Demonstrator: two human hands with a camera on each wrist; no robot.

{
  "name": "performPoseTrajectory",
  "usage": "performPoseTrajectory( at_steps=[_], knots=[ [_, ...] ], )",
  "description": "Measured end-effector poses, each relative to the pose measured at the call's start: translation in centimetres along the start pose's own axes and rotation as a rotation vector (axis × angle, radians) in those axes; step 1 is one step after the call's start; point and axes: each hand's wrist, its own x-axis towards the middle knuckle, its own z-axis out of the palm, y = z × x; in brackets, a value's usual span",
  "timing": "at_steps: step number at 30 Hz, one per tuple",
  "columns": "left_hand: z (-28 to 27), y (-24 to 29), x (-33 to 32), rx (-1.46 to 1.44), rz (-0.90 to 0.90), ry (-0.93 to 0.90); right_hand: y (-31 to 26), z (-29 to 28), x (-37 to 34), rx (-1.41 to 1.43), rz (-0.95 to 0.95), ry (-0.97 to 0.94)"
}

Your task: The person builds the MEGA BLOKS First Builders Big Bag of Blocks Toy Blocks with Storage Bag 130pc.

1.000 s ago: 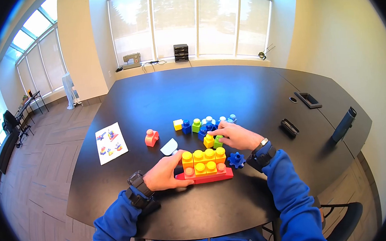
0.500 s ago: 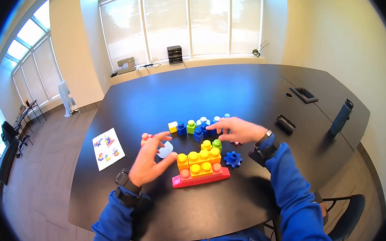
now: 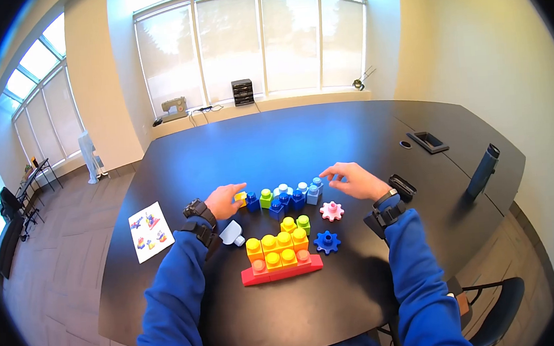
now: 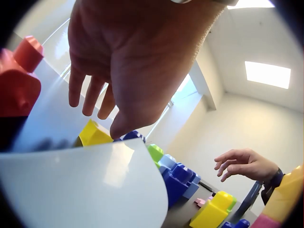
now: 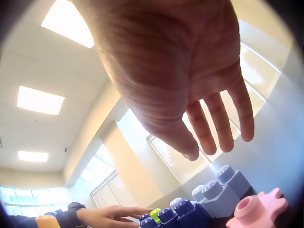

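My left hand [image 3: 223,202] reaches over the table by a yellow block [image 3: 242,197], fingers extended; in the left wrist view a gap shows between the fingers and the table. My right hand [image 3: 356,181] hovers beyond a pink gear [image 3: 332,211], beside light blue blocks [image 3: 314,193], fingers spread and holding nothing. Nearer the body stands a yellow block build [image 3: 278,251] on a red base [image 3: 282,274]. Behind it are a yellow block [image 3: 287,224] and a green block [image 3: 303,223]. A coral block [image 4: 21,78] shows in the left wrist view, hidden in the head view.
A blue gear [image 3: 327,242] lies right of the build, a pale rounded piece [image 3: 231,233] to its left. Several blue blocks [image 3: 276,208] form a cluster behind. A printed sheet [image 3: 151,232] lies at left; a black case [image 3: 402,188] and dark bottle [image 3: 483,171] are at right.
My left hand has let go of the yellow and red build and moved forward and left. My right hand has left the small yellow and green blocks and moved right, uncovering the pink gear.
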Motion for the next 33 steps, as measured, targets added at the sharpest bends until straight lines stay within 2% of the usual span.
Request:
performPoseTrajectory(
  at_steps=[1,2,6,9,12,15,17,18,19,20,22,23,25,27,29,31,33],
  knots=[
    [-0.1,0.6,0.2,0.011,-0.074,-0.105,0.0,0.2,0.0,0.005,-0.001,-0.012],
    [-0.3,1.1,0.3,0.078,-0.062,-0.111,-0.1,0.4,0.0,0.014,-0.004,-0.010],
    [-0.8,1.4,0.1,0.021,-0.121,-0.112,-0.7,0.4,0.0,-0.024,-0.018,-0.036],
    [-1.1,0.5,-1.0,-0.004,-0.101,-0.039,-1.1,0.6,0.2,0.005,0.019,-0.074],
    [-3.9,2.1,-2.8,-0.141,-0.106,0.158,-1.8,1.0,0.5,0.031,0.022,-0.071],
    [-6.7,3.9,-4.6,-0.154,-0.147,0.187,-6.0,2.0,1.1,0.053,-0.010,-0.121],
    [-8.1,5.6,-5.7,-0.248,-0.180,0.218,-10.3,2.3,0.8,0.185,0.185,-0.308],
    [-8.5,6.2,-6.1,-0.428,-0.203,0.234,-7.1,5.3,1.3,0.075,-0.174,-0.196],
    [-8.9,6.8,-6.5,-0.610,-0.226,0.249,-7.4,6.5,1.4,0.108,-0.180,-0.235],
    [-9.3,7.5,-6.7,-0.612,-0.227,0.252,-7.7,7.5,1.4,0.066,-0.197,-0.248],
    [-10.3,9.3,-7.4,-0.842,-0.154,0.131,-8.0,8.4,1.2,0.021,-0.218,-0.272],
    [-11.1,10.5,-7.7,-0.843,-0.156,0.140,-8.2,8.3,1.4,0.035,-0.191,-0.266],
    [-12.6,12.9,-8.2,-0.913,-0.135,0.037,-8.7,7.6,1.5,0.045,-0.167,-0.263],
    [-12.9,13.7,-8.5,-0.930,-0.092,0.042,-9.2,5.8,1.3,0.156,-0.173,-0.190],
    [-13.4,14.5,-8.9,-0.927,-0.037,0.043,-9.3,4.7,1.5,0.137,-0.237,-0.135],
    [-13.6,15.2,-9.1,-0.904,-0.053,0.027,-9.9,3.0,1.4,0.190,-0.096,-0.147],
    [-13.5,15.3,-9.1,-0.881,-0.069,0.006,-10.2,2.3,1.2,0.209,-0.105,-0.130]
  ],
)
